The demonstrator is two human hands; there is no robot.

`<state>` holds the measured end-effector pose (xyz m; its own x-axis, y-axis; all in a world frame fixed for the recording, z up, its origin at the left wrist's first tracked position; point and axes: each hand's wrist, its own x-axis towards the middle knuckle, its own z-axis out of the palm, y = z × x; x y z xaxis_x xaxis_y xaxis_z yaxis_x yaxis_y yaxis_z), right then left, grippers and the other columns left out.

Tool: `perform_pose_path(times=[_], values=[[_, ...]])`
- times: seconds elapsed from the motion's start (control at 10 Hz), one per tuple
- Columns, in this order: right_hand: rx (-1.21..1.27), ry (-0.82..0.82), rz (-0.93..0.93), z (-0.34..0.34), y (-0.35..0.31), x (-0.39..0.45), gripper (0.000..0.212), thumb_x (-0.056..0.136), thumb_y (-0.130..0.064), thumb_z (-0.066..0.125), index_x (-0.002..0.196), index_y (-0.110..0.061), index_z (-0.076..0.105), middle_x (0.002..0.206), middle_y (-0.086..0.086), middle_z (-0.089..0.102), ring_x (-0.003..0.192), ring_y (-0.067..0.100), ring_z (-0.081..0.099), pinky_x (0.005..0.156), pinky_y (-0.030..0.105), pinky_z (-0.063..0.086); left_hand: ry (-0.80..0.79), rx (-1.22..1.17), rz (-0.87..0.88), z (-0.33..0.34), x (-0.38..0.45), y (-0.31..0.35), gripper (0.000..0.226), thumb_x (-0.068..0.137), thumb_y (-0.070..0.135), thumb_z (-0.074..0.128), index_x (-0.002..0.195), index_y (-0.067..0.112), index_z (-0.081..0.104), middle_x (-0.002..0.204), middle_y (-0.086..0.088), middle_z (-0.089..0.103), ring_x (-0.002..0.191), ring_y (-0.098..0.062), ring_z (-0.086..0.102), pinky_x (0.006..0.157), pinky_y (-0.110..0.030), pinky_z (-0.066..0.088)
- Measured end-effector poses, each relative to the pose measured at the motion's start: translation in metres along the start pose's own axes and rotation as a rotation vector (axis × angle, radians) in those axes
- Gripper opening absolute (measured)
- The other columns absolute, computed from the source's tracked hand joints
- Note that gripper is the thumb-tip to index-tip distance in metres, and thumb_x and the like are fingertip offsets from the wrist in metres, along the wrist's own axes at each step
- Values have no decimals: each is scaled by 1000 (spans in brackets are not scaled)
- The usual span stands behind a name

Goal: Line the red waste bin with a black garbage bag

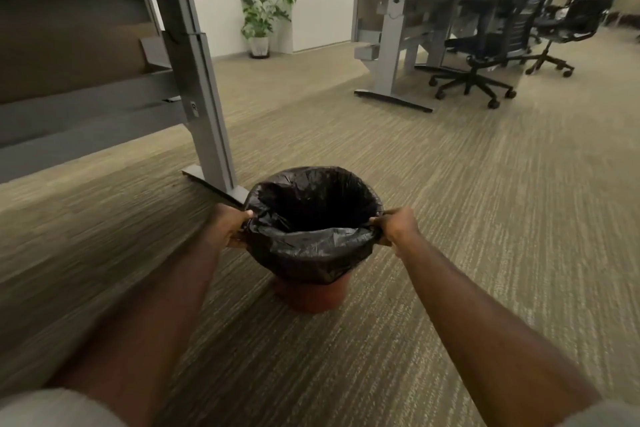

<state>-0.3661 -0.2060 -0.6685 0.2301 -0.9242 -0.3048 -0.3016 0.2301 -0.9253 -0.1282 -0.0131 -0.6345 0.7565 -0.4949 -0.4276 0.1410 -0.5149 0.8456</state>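
The red waste bin (308,298) stands upright on the carpet in the middle of the head view; only its lower part shows. A black garbage bag (311,250) sits inside it, its mouth open and its edge folded down over the rim and most of the outside. My left hand (230,224) grips the bag's folded edge at the bin's left side. At the right side of the rim, my right hand (394,225) pinches the bag's edge. Both arms stretch forward from the bottom of the view.
A grey desk leg (204,94) with its foot stands just behind and left of the bin. Further back are another desk (391,45), two black office chairs (491,45), and a potted plant (259,21) by the wall. Carpet (450,218) lies to the right.
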Motion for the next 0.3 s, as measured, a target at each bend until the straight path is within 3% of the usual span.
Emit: perform_pose_path(times=[0.1, 0.2, 0.3], values=[[34, -29, -19, 1, 0, -1, 16, 88, -3, 75, 99, 7, 70, 111, 35, 71, 96, 40, 71, 87, 63, 59, 12, -49, 40, 3, 4, -5, 38, 96, 39, 59, 97, 1, 60, 108, -19, 67, 77, -34, 69, 79, -53, 60], [49, -63, -78, 3, 4, -9, 30, 96, -23, 69, 105, 6, 71, 112, 33, 72, 102, 45, 72, 88, 62, 59, 58, -17, 28, 2, 10, -5, 62, 97, 54, 46, 124, -2, 53, 125, -21, 61, 99, -42, 68, 86, -60, 57], [13, 39, -188, 5, 13, -26, 56, 103, -47, 50, 120, 4, 66, 120, 28, 70, 112, 44, 67, 99, 55, 55, 298, 148, 201, 3, 7, -14, 67, 98, 58, 34, 121, 2, 61, 118, -23, 67, 100, -42, 68, 85, -50, 58]])
